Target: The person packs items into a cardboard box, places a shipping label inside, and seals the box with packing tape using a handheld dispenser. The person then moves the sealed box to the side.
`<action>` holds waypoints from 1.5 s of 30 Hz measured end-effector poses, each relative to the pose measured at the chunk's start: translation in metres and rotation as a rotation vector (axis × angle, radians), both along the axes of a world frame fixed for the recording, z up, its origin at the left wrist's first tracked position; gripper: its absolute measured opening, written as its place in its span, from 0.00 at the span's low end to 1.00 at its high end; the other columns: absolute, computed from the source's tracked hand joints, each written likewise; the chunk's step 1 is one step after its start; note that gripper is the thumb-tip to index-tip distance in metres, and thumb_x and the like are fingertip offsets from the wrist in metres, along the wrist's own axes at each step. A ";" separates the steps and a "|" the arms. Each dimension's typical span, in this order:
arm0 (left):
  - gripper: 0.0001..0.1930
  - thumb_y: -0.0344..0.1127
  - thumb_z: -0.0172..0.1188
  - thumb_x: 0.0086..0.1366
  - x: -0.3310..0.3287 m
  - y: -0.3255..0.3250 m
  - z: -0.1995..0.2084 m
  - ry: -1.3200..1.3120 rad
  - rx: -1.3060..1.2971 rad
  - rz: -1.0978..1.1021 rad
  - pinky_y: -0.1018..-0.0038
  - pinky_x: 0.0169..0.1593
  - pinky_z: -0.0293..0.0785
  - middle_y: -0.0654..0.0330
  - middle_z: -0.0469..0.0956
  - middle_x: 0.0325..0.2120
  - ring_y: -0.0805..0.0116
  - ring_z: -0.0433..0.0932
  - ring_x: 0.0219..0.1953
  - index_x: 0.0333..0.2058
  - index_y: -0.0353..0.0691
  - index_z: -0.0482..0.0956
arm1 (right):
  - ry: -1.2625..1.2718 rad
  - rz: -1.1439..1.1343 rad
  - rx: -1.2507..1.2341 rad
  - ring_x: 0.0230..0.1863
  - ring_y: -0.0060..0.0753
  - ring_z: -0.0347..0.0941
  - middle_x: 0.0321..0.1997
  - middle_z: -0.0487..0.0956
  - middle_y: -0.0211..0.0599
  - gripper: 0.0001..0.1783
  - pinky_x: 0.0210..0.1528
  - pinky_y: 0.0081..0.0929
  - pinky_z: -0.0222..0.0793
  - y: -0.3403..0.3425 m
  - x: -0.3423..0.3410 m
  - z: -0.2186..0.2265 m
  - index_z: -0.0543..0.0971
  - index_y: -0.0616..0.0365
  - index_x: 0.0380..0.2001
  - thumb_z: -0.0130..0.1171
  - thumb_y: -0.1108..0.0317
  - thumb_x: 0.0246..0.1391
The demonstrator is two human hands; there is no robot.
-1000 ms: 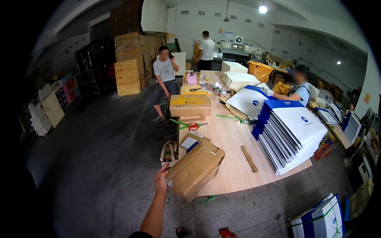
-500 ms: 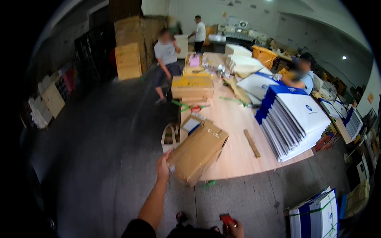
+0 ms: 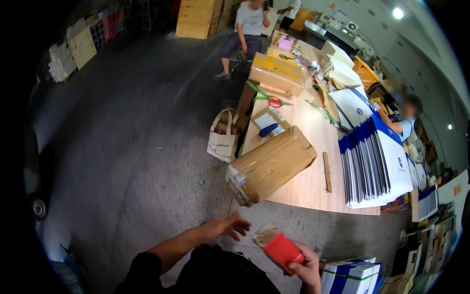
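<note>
Fingers clamped on the red handheld item (image 3: 284, 251), my right hand (image 3: 306, 264) at five o'clock should grip evenly, while my empty left hand (image 3: 226, 227), fingers apart, should avoid bumping the carton (image 3: 271, 164) overhanging the worktop (image 3: 306, 191) at its one o'clock.

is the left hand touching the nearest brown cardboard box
No, grey floor shows between the bare left hand and the brown cardboard box.
</note>
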State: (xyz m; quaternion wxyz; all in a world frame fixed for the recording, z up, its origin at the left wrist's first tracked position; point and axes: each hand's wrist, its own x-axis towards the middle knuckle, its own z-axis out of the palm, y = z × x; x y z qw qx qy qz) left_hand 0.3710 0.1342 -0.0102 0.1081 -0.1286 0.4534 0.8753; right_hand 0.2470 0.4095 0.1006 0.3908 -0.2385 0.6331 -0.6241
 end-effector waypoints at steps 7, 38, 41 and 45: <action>0.37 0.69 0.37 0.72 0.003 0.002 -0.013 -0.056 0.029 -0.131 0.75 0.45 0.74 0.64 0.80 0.40 0.75 0.76 0.42 0.48 0.37 0.79 | 0.093 0.181 0.445 0.35 0.22 0.77 0.43 0.81 0.36 0.32 0.36 0.20 0.73 -0.029 0.003 -0.015 0.71 0.68 0.61 0.68 0.69 0.54; 0.17 0.43 0.56 0.73 -0.041 0.040 -0.042 -0.029 -0.351 -0.114 0.80 0.43 0.70 0.66 0.81 0.35 0.79 0.74 0.38 0.44 0.32 0.83 | 0.100 -0.025 0.449 0.44 0.21 0.77 0.45 0.83 0.39 0.32 0.46 0.22 0.74 0.013 0.024 -0.017 0.72 0.64 0.61 0.70 0.67 0.55; 0.16 0.41 0.56 0.73 -0.052 0.044 -0.022 0.058 -0.488 -0.108 0.80 0.40 0.71 0.67 0.81 0.31 0.81 0.73 0.35 0.42 0.31 0.84 | 0.139 -0.054 0.416 0.46 0.22 0.77 0.46 0.83 0.40 0.32 0.49 0.23 0.74 0.026 0.023 -0.020 0.73 0.63 0.61 0.70 0.66 0.54; 0.17 0.41 0.57 0.72 -0.062 0.060 -0.017 0.128 -0.540 -0.080 0.76 0.39 0.73 0.65 0.82 0.29 0.79 0.74 0.33 0.42 0.29 0.83 | 0.208 -0.111 0.284 0.47 0.25 0.78 0.47 0.83 0.41 0.32 0.51 0.25 0.73 0.046 0.026 -0.031 0.73 0.64 0.60 0.71 0.67 0.54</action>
